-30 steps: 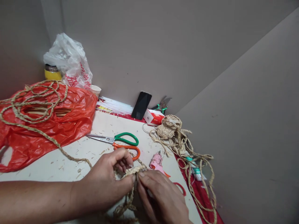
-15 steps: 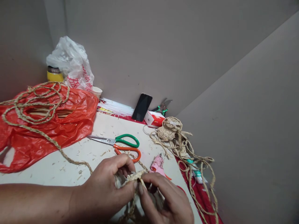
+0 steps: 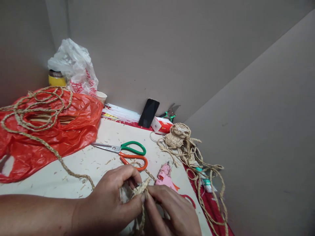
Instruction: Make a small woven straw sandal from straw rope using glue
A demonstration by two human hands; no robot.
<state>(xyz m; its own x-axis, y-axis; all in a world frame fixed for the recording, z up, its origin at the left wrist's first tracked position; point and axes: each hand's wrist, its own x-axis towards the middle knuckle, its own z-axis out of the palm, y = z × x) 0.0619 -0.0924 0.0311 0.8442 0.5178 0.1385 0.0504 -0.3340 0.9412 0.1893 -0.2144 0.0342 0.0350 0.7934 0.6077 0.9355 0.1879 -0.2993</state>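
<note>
Bottom centre of the frame, both hands meet over the braid point(image 3: 140, 189): the left hand point(image 3: 110, 203) pinches its pale, flat, dry-looking end between thumb and curled fingers point(image 3: 131, 173), and the right hand point(image 3: 172, 209) pinches the same end from the other side, fingertips touching the left thumb. The grip sits right at the tip, so a slip there could let the stiff, frayed strands spring apart, I'd say. The long rope point(image 3: 46, 146) trails off toward the left, up onto the crinkly red bag point(image 3: 73, 131); a tug on it might drag that glossy plastic along the worktop point(image 3: 73, 170). Just above the hands lie scissors point(image 3: 128, 151) with one green and one orange loop handle, blades shut; a knuckle sliding up could knock them. The pink glue gun point(image 3: 164, 172) sits just right of the hands, beside a loose tangle of straw cord point(image 3: 187, 150). Fine chaff litters the pale surface.
</note>
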